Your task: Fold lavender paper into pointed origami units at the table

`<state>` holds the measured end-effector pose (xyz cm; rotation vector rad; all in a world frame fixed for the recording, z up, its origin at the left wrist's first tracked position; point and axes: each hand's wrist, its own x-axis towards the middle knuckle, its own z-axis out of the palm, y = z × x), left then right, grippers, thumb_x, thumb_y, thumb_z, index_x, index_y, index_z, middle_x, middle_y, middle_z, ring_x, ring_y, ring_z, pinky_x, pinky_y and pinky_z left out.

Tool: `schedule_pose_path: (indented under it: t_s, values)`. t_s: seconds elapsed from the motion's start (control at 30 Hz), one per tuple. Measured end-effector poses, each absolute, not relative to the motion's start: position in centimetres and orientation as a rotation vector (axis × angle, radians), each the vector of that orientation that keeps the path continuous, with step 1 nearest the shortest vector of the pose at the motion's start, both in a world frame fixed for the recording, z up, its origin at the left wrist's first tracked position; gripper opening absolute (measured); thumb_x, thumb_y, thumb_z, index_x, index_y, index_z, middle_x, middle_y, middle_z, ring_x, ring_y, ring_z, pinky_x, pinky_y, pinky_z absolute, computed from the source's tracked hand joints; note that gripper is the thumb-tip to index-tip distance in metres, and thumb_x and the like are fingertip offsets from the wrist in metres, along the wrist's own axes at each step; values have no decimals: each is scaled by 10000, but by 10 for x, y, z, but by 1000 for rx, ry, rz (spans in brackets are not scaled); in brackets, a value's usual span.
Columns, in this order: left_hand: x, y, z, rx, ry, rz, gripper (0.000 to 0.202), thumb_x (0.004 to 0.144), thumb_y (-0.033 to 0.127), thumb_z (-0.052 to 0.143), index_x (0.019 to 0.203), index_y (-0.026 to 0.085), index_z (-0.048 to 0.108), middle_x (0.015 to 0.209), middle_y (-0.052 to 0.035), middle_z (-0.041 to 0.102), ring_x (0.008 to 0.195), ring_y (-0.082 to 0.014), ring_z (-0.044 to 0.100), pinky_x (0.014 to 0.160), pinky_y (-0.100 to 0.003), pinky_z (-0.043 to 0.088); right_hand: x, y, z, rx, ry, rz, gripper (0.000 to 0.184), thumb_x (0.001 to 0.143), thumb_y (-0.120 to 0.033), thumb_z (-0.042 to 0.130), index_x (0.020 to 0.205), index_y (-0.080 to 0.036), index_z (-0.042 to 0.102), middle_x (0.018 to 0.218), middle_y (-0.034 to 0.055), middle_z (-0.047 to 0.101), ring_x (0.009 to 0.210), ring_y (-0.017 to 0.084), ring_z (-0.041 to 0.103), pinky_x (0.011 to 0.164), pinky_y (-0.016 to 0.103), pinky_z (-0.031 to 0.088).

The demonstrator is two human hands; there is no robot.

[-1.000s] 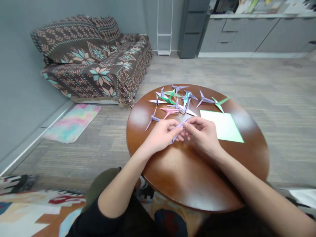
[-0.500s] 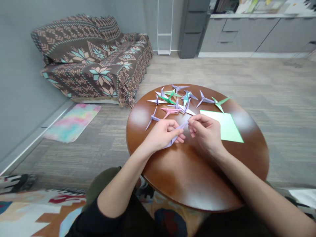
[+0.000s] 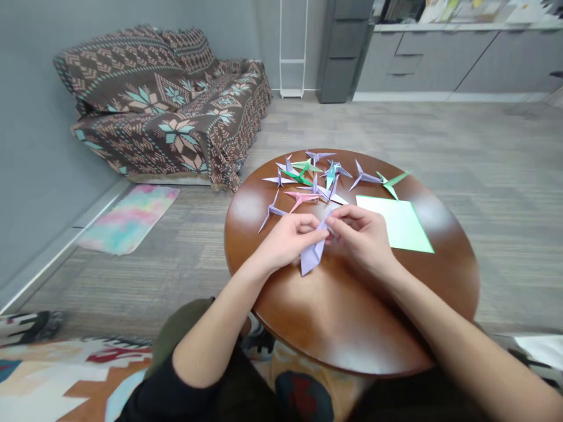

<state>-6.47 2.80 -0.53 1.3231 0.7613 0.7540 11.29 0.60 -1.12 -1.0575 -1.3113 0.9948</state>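
A partly folded piece of lavender origami paper (image 3: 312,257) is held above the round brown table (image 3: 352,316). My left hand (image 3: 294,239) pinches it between thumb and fingers, its lower end pointing toward me. On the upper right edge of the same paper, my right hand (image 3: 361,234) closes thumb and fingertips. The fingertips of both hands nearly meet and hide part of the folds. Just beyond them lie several folded paper cranes, among them a pink crane (image 3: 302,199), a dark green crane (image 3: 299,174) and a lavender crane (image 3: 273,211).
Right of my right hand lies a pale green stack of square paper (image 3: 407,225). Behind it is a light green crane (image 3: 391,184). A patterned covered sofa (image 3: 176,111) stands back left, a pastel mat (image 3: 132,218) on the floor, and grey cabinets (image 3: 435,61) along the far wall.
The lavender paper has turned, so its lower part now hangs toward me and shows a wider face. My right hand has moved slightly left, closer to my left hand.
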Motion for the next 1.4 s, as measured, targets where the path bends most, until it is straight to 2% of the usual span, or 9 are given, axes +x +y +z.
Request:
schedule_pose_path:
  t_s: [0.07, 0.13, 0.27, 0.43, 0.53, 0.67, 0.83, 1.0, 1.4]
  values:
    - [-67, 30, -6, 1499, 794, 721, 357, 850, 414, 793, 701, 123, 648, 635, 14, 612, 591, -90, 528, 590, -217, 395, 114, 5, -12, -1059, -1372, 933, 128, 843, -282, 786, 782, -189, 722, 681, -5, 692, 560, 120, 603, 540, 262, 484]
    - [-68, 31, -7, 1589, 787, 706, 398, 868, 442, 765, 662, 125, 642, 635, 9, 581, 620, -104, 508, 603, -233, 386, 114, 3, -11, -1055, -1437, 843, 102, 858, -242, 763, 786, -191, 712, 723, 1, 691, 606, 129, 614, 566, 273, 479]
    - [-61, 27, -8, 1499, 709, 754, 352, 818, 446, 815, 747, 132, 672, 716, -6, 626, 701, -138, 578, 683, -255, 458, 111, -5, -3, -1006, -1566, 595, 90, 886, -181, 731, 807, -198, 691, 748, -3, 661, 630, 125, 560, 568, 280, 427]
    - [-47, 21, -8, 1374, 621, 873, 312, 768, 343, 874, 855, 158, 637, 824, 0, 651, 785, -141, 644, 782, -261, 534, 108, -11, 3, -909, -1690, 359, 141, 872, -68, 701, 851, -202, 666, 780, 1, 660, 719, 143, 568, 678, 302, 454]
    - [-48, 25, -6, 1397, 669, 1037, 309, 760, 340, 879, 819, 155, 639, 802, 3, 635, 776, -127, 631, 783, -245, 533, 110, -9, 3, -930, -1709, 310, 140, 872, -85, 720, 931, -201, 668, 856, 24, 681, 789, 165, 599, 728, 318, 476]
    - [-55, 31, -3, 1374, 664, 1213, 326, 718, 328, 919, 775, 152, 651, 803, -3, 663, 796, -135, 656, 816, -270, 569, 113, -6, 0, -960, -1735, 301, 67, 923, -175, 734, 917, -200, 671, 853, 32, 690, 767, 167, 615, 703, 317, 480]
    - [-65, 31, 0, 1380, 641, 1208, 198, 833, 312, 836, 876, 153, 725, 882, -29, 716, 753, -126, 707, 769, -271, 617, 115, -5, 0, -935, -1748, 238, 122, 949, -113, 689, 878, -209, 669, 817, 18, 698, 743, 158, 626, 706, 316, 479]
    - [-72, 35, 4, 1413, 669, 1282, 191, 801, 288, 862, 858, 156, 736, 969, -59, 743, 845, -149, 732, 756, -244, 626, 115, -5, 0, -935, -1746, 189, 125, 943, -109, 694, 867, -204, 663, 801, 18, 690, 720, 154, 615, 658, 305, 458]
    - [-70, 29, 0, 1490, 672, 1158, 211, 801, 293, 859, 848, 157, 705, 807, -8, 710, 723, -122, 710, 766, -245, 605, 113, -5, 0, -910, -1779, 282, 100, 956, -143, 664, 888, -215, 660, 822, 25, 705, 764, 171, 641, 722, 320, 503]
